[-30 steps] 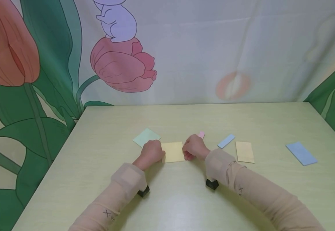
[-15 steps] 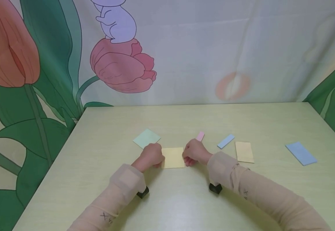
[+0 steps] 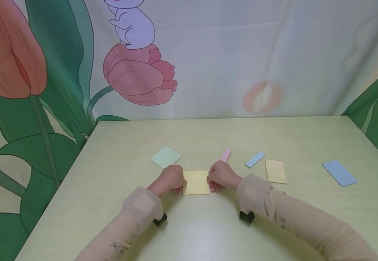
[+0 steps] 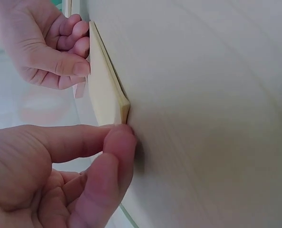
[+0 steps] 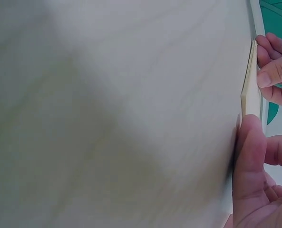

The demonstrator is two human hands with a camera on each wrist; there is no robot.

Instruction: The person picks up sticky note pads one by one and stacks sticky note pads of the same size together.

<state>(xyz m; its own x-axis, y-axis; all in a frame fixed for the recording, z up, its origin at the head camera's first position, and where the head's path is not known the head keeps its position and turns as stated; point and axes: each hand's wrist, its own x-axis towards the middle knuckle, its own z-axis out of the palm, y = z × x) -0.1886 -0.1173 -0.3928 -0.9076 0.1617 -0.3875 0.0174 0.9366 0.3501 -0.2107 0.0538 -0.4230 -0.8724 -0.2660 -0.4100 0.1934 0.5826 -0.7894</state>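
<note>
Between my two hands is a yellow sticky-note pad (image 3: 196,182), lying nearly flat at the middle of the table. My left hand (image 3: 170,178) pinches its left edge between thumb and fingers, as the left wrist view shows up close at the pad's corner (image 4: 118,107). On the opposite edge, my right hand (image 3: 222,175) pinches the pad with its thumb and fingers. The side of the pad (image 5: 250,88) looks thin and layered in the right wrist view. Whether its underside touches the table cannot be told. Fingers hide both short edges.
Behind my left hand lies a green sticky-note pad (image 3: 166,156). A narrow pink strip pad (image 3: 226,155) and a narrow blue one (image 3: 255,159) lie behind my right hand. Further right are a pale orange pad (image 3: 276,172) and a blue rectangular pad (image 3: 340,173). A printed curtain (image 3: 215,65) hangs behind the table.
The yellow pad has come closer to me, with both hands holding it at its sides throughout. More of the pink strip shows now. The other pads stay where they were.
</note>
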